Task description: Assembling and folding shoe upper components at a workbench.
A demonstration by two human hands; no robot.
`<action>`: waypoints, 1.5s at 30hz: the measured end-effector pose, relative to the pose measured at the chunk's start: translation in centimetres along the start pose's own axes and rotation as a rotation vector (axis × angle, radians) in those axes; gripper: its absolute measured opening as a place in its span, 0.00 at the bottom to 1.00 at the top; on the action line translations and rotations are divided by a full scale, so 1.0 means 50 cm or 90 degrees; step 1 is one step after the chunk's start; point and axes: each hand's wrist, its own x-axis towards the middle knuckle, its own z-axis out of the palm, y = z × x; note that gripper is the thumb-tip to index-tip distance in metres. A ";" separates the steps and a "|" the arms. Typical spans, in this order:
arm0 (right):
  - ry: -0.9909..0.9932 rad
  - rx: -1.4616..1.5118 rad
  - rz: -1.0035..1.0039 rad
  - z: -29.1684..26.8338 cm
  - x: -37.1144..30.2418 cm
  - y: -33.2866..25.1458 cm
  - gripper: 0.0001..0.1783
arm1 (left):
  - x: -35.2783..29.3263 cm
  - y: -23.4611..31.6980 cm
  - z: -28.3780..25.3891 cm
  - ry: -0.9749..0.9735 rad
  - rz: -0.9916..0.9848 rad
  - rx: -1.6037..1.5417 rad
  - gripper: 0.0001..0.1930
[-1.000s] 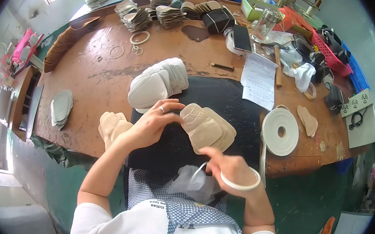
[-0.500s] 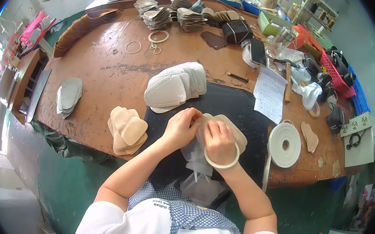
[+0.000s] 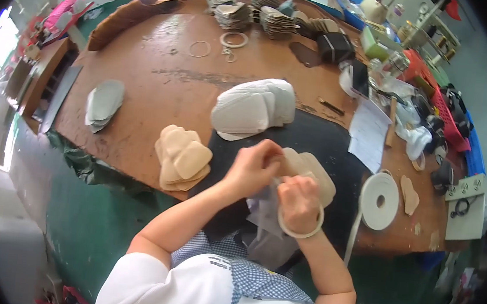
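Note:
Over a black mat point(image 3: 335, 143) at the front of the table, my two hands work close together. My left hand point(image 3: 253, 167) has its fingers bent in a pinch; whatever lies between its fingertips is hidden. My right hand point(image 3: 300, 201), with a cream bangle at the wrist, is closed on a translucent sheet point(image 3: 271, 228) that hangs down toward my apron. Beige shaped pieces point(image 3: 317, 174) lie on the mat behind my right hand. Beyond my hands sits a fanned stack of white stitched pieces point(image 3: 247, 108). To the left is a pile of beige pieces point(image 3: 184, 158).
Grey pieces point(image 3: 105, 103) lie far left, and several stacks point(image 3: 233, 16) line the back. On the right are a white tape roll point(image 3: 379, 201), a written sheet point(image 3: 369, 132), a hammer point(image 3: 391, 122) and a phone point(image 3: 360, 79). The table's front edge runs close to me.
The view has shifted, so the table's things appear farther right. My right hand has closed more tightly and moved slightly toward me, and the translucent sheet hangs differently below it.

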 end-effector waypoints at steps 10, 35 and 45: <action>-0.233 0.716 0.282 -0.125 -0.054 -0.060 0.10 | -0.010 -0.010 -0.136 0.095 0.049 0.333 0.14; 0.004 0.072 0.059 0.021 0.057 0.036 0.16 | -0.019 0.001 -0.005 -0.006 -0.228 -0.312 0.14; 0.041 0.132 0.064 0.007 0.013 0.001 0.10 | -0.035 0.025 -0.023 -0.043 -0.177 -0.176 0.11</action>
